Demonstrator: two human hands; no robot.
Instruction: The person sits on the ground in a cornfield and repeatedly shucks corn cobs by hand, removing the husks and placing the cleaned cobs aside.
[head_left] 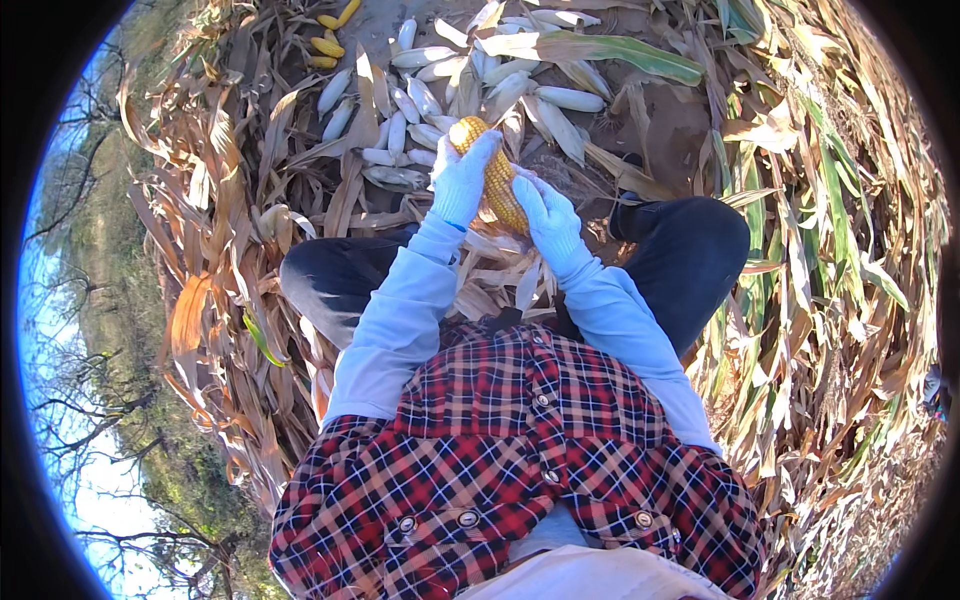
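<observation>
A yellow ear of corn, its kernels bare, is held tilted in front of me between both hands. My left hand, in a white glove, grips its upper left side. Lower down on the right, my right hand, gloved the same way, is closed against the other side of the ear. Pale husks lie between my legs, under the ear. Just beyond my hands is a loose pile of white ears of corn, some of them partly among dry leaves.
Several yellow ears lie at the far left. Dry stalks and leaves are heaped on the left and right. My bent legs flank the husks. Brown soil shows beyond my right hand.
</observation>
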